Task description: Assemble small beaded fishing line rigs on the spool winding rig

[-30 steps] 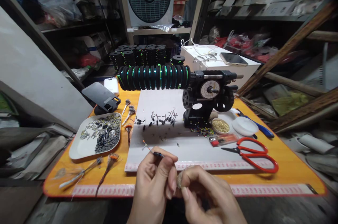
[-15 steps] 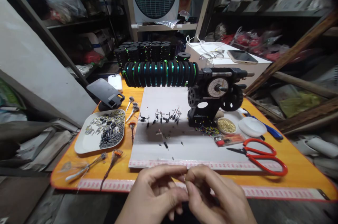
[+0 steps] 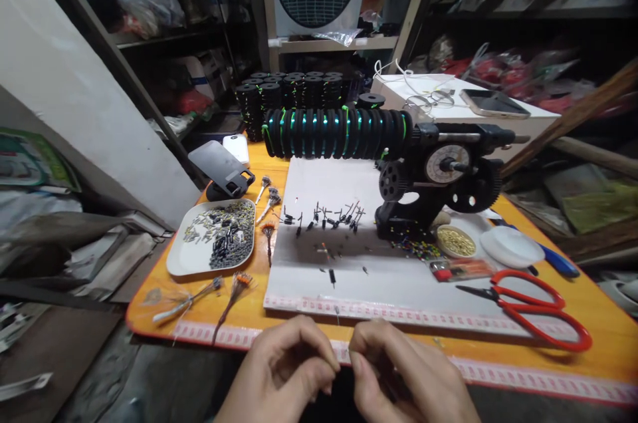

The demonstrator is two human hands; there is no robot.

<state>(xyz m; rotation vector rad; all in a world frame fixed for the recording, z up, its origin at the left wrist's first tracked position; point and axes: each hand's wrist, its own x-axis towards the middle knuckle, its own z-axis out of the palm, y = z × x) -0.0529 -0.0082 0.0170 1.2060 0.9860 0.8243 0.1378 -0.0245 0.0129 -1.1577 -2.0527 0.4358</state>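
Note:
Both my hands are at the table's front edge, a small gap between them. My left hand (image 3: 286,370) is closed, thumb and index finger pinched; whatever lies between the tips is too small to make out. My right hand (image 3: 403,370) is also closed in a pinch, its contents hidden. Beyond them a white board (image 3: 299,290) carries small black pieces with thin stems (image 3: 339,218) and a lone black piece (image 3: 332,277). Over the board, a black hand-cranked winder (image 3: 438,170) holds a row of black spools (image 3: 339,134) wrapped with green line.
At left are a white tray (image 3: 184,265) of small parts, wire bundles (image 3: 234,296) and a phone stand (image 3: 219,167). Red-handled scissors (image 3: 543,306), a bowl of gold beads (image 3: 456,241) and a white lid (image 3: 513,245) lie at right. A measuring tape (image 3: 538,380) runs along the front edge.
The view has turned left, so the table's things appear further right. My hands have come apart; before, their fingertips met around something thin.

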